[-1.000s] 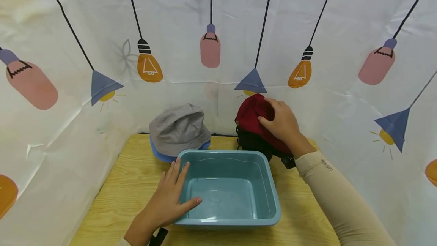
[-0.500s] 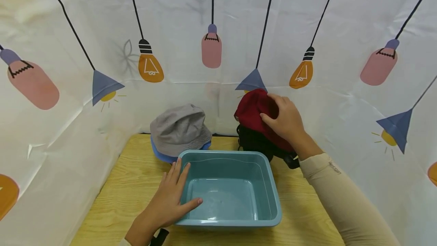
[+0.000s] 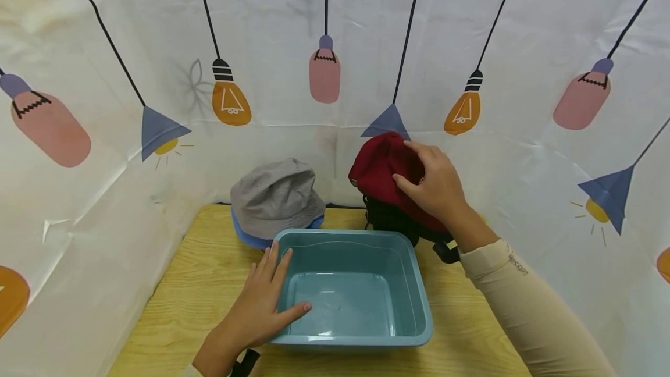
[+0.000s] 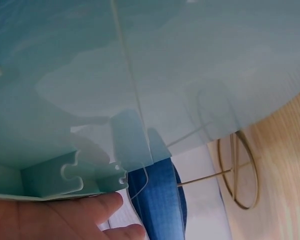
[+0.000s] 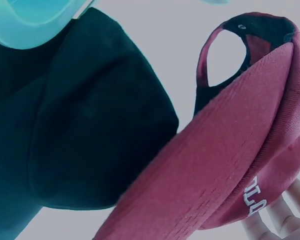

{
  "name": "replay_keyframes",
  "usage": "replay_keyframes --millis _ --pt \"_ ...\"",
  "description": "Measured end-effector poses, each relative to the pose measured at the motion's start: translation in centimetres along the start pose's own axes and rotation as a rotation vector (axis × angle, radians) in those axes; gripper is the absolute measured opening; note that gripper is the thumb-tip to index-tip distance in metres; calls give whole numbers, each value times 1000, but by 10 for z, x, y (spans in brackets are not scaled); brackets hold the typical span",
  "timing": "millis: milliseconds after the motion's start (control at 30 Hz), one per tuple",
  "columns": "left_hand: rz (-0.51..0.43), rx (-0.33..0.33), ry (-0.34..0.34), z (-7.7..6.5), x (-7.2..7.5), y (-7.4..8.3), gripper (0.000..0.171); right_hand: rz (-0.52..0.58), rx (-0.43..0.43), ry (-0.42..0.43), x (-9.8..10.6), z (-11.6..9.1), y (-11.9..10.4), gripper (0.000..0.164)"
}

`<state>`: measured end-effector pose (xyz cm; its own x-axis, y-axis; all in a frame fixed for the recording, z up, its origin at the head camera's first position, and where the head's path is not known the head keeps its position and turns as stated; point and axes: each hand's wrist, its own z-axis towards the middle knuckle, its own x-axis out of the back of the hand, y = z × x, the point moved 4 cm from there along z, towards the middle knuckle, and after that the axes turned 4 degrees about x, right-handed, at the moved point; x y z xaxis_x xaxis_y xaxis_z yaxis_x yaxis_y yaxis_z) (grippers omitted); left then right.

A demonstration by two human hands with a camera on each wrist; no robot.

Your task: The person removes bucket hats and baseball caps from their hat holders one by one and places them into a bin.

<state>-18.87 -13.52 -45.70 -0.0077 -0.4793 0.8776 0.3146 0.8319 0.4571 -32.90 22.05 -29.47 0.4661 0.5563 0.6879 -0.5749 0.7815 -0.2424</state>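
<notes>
My right hand (image 3: 434,182) grips a red baseball cap (image 3: 374,170) at the back right, fingers on its far side and thumb on the near side. In the right wrist view the cap's brim (image 5: 215,150) and white lettering show, with fingers (image 5: 285,215) against the crown. Partly behind it is a black hat (image 3: 389,214), its dark fabric (image 5: 105,120) large in the right wrist view. My left hand (image 3: 256,301) rests along the left rim of a blue-green plastic basin (image 3: 356,341), fingers extended, thumb over the inside. No object lies in the basin.
A grey bucket hat (image 3: 277,199) sits over a blue hat (image 3: 246,238) at the back left, close to the basin. A thin wire loop (image 4: 256,185) shows in the left wrist view. Behind the wooden table (image 3: 173,307) hangs a white lamp-print sheet (image 3: 282,92).
The red cap has risen a little in my right hand, then shifted slightly left over the black hat. My left hand and the basin have stayed in place.
</notes>
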Motion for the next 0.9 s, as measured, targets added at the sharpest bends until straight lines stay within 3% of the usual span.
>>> replay_keyframes --millis 533,900 --pt "-24 -6 4 0 -1 2 108 61 87 51 8 -9 -21 70" --pt "14 5 19 0 -2 0 108 93 138 49 7 -15 -37 71"
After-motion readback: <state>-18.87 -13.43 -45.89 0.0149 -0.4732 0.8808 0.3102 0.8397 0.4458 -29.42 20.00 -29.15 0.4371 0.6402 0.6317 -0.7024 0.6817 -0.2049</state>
